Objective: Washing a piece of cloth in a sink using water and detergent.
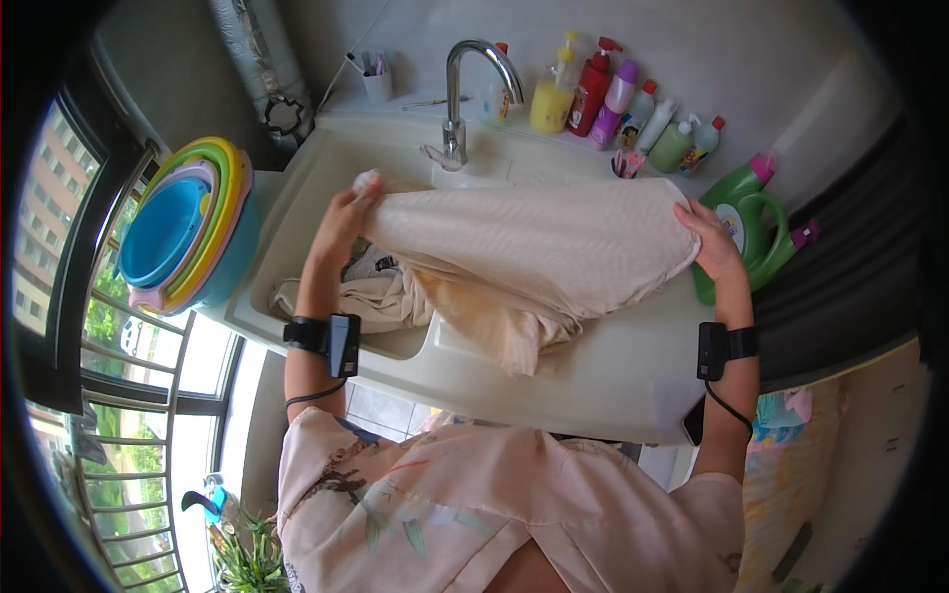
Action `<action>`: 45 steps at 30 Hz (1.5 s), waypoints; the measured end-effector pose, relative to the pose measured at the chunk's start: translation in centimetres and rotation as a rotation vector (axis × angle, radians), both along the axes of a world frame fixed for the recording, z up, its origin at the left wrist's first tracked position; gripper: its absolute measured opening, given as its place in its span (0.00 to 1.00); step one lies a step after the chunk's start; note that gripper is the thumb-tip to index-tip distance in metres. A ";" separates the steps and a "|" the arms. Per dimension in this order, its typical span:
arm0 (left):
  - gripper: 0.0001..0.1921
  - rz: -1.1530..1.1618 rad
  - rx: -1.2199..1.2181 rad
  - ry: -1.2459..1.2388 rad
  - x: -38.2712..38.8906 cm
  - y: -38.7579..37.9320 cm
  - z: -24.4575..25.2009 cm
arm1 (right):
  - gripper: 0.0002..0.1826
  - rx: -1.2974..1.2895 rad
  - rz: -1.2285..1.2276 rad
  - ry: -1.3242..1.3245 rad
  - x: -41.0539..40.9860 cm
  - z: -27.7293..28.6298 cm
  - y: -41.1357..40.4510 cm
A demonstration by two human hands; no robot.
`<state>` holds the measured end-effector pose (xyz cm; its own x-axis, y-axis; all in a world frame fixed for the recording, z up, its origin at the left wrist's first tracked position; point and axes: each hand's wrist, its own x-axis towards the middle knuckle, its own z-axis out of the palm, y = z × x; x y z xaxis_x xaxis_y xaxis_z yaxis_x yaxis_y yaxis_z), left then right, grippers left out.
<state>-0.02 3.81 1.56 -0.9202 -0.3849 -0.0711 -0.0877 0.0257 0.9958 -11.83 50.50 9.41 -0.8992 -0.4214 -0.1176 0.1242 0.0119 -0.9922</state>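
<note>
A pale beige cloth is stretched between my two hands above the white sink. My left hand grips its left end, over the basin, with the cloth bunched at the fingertips. My right hand holds the right edge, thumb on top, over the flat part of the sink top. A lower fold with a yellowish-brown patch hangs from the cloth onto the counter. More crumpled beige fabric lies in the basin below my left forearm, next to a grey piece with dark marks.
A chrome faucet rises behind the basin. Several pump and squeeze bottles line the back ledge. Green detergent jugs stand beyond my right hand. Nested plastic basins sit at the left, by a barred window. A dark phone lies at the front right edge.
</note>
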 end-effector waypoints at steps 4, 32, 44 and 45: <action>0.31 0.087 0.102 0.002 1.8 -2.8 -0.2 | 0.28 0.063 0.036 0.054 -0.5 0.2 2.0; 0.30 0.057 -0.770 -0.495 12.9 -11.5 -9.6 | 0.26 1.244 0.426 0.153 8.6 -9.0 4.3; 0.25 -0.700 -1.014 -0.786 10.9 -1.7 -10.3 | 0.37 0.892 0.430 0.683 12.6 -14.0 -2.7; 0.25 -0.701 -1.009 -0.787 10.6 -1.1 -10.1 | 0.37 0.894 0.433 0.681 12.8 -13.9 -3.6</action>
